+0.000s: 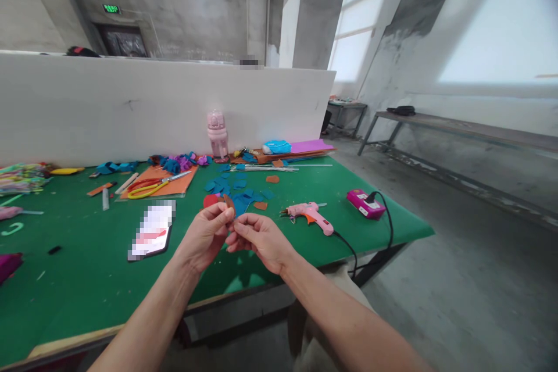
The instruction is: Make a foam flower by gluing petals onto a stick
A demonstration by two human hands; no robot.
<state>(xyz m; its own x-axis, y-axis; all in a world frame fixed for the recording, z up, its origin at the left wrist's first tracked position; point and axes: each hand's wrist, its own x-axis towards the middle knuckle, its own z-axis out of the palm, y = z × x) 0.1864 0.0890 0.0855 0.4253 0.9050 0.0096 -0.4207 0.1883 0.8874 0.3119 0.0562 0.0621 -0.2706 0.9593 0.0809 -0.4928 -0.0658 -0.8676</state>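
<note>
Brown cut piece (229,204), up in the fingers over the near part of the green desk (87,285). Left hand (204,236): grip closed to a pinch, thumb and forefinger on the piece. Right hand (265,239): fingers curled, thumb and forefinger tips drawn together just beside the left's; cannot tell whether this grip has hold of anything.

Containers: pink bottle (217,138) upright against the white partition (131,107), contents not to be made out. Blue packet (277,147) lies to its right, inside unseen.

Piece's long axis slants: upper end points up and slightly left, toward the far side of the desk; lower end runs down into the fingers.

Around: red piece (210,201) just behind the left hand; blue pieces (217,186) scattered beyond both. Phone (153,226) face up, left of the hands. Pink glue gun (307,212) on its side, right of them, nozzle pointing left. Scissors (150,187) on an orange sheet (168,184).
</note>
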